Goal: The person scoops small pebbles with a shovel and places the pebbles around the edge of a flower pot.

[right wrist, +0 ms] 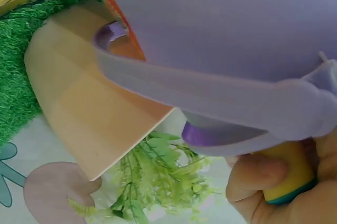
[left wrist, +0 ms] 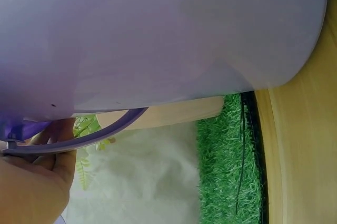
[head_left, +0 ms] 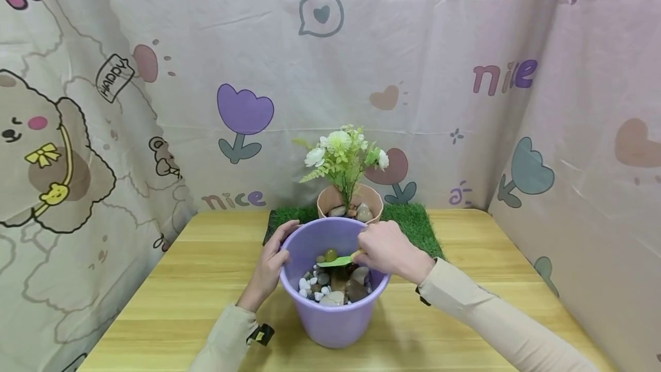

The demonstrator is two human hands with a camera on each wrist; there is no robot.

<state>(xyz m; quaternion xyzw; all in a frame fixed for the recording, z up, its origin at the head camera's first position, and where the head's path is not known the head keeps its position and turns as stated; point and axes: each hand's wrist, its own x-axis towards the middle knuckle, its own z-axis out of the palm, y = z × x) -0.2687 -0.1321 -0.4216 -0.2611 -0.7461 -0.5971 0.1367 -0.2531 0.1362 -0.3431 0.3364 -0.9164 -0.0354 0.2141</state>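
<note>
A purple bucket [head_left: 338, 326] stands on the wooden table, with brown and grey stones [head_left: 356, 290] and small white pebbles [head_left: 304, 285] inside. My left hand [head_left: 267, 266] holds its left rim, thumb over the edge; in the left wrist view the fingers [left wrist: 47, 161] lie by the bucket's handle [left wrist: 105, 132]. In my right hand [head_left: 391, 248] is a small toy shovel. Its green blade [head_left: 338, 261] reaches over the stones inside the bucket. The right wrist view shows the fingers wrapped around the yellow shovel grip [right wrist: 289, 168], close beside the bucket's rim.
Behind the bucket, a peach pot [head_left: 378, 200] with stones and a white-flowered plant [head_left: 343, 151] stands on a green artificial grass mat [head_left: 418, 225]. Printed cloth [head_left: 330, 73] hangs around the back and sides of the table [head_left: 181, 297].
</note>
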